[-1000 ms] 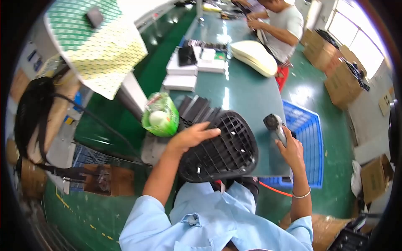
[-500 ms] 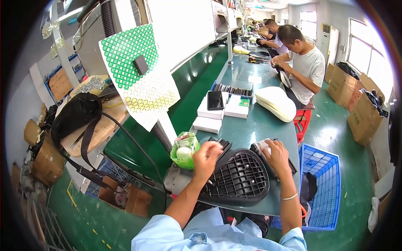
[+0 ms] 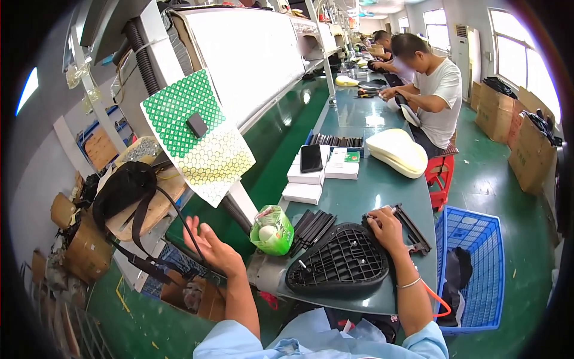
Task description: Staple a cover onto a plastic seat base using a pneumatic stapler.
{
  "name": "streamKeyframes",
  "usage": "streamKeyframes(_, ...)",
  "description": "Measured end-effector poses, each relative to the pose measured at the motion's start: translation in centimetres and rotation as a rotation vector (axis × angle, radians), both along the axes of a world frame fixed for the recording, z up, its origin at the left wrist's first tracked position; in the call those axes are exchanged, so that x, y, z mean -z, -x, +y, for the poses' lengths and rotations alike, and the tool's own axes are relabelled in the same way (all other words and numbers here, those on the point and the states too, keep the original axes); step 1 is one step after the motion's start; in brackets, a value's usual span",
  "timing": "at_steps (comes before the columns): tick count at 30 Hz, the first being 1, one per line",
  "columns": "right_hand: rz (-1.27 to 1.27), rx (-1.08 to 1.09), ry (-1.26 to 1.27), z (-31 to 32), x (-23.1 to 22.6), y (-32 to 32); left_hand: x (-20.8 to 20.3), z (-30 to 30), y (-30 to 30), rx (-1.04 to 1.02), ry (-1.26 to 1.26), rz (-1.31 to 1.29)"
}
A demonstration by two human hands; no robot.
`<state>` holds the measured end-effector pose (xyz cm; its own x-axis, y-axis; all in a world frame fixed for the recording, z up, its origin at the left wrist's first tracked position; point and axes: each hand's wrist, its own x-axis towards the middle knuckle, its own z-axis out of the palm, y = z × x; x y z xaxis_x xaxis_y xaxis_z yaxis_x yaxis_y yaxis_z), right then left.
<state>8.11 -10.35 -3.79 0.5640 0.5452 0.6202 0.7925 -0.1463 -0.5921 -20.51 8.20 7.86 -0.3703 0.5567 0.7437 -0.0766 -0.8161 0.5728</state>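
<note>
Green paint covers the floor (image 3: 478, 185), and the long table (image 3: 382, 194) is green and shiny too. Big windows (image 3: 520, 54) shine at two o'clock, if twelve is straight ahead of the person working. Someone in a white shirt (image 3: 442, 90) sits farther up the table at one o'clock.

At twelve, close to the near edge, a black grid plate (image 3: 338, 260) lies flat. The right hand (image 3: 385, 228) is just past it, toward one o'clock, beside a dark air tool (image 3: 412, 230). Its fingers bend down; I can't tell what they press or pinch. The left hand (image 3: 216, 248) is up at ten o'clock, palm open, fingers a bit spread, with nothing in it.

At eleven, a green bag (image 3: 281, 243) holds a round white thing (image 3: 268, 232), right by some black strips (image 3: 314, 230). Just before twelve, a black phone (image 3: 311, 158) lies on small white boxes (image 3: 302, 192). At two, a blue basket (image 3: 478, 239) on the floor has dark cloth (image 3: 459, 269) inside. Farther off, between one and two, black things (image 3: 541, 125) poke out of a cardboard box (image 3: 529, 161).
</note>
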Motion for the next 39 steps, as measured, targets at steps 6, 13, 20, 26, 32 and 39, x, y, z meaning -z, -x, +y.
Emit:
streamKeyframes(6,0.036,-0.024,-0.006,0.2,-0.6,0.7,-3.1,2.2,-0.8,0.313,-0.042,-0.079)
streamKeyframes(13,0.100,-0.057,-0.001,0.1,-0.2,0.2,-4.1,2.5,-3.0,0.477,0.024,-0.114)
streamKeyframes(20,0.110,-0.064,0.006,0.2,-0.6,0.4,-4.9,2.3,-2.9,0.526,0.063,-0.123)
streamKeyframes(26,0.071,-0.071,-0.006,0.2,-0.7,0.5,-6.9,2.4,-3.3,0.577,0.034,-0.114)
streamKeyframes(32,0.056,-0.067,-0.004,0.3,-0.1,0.3,-8.9,1.8,-2.3,0.462,-0.070,-0.078)
streamKeyframes(39,0.149,-0.041,-0.031,0.7,-0.8,0.0,-10.0,2.9,-2.1,0.498,-0.084,-0.159)
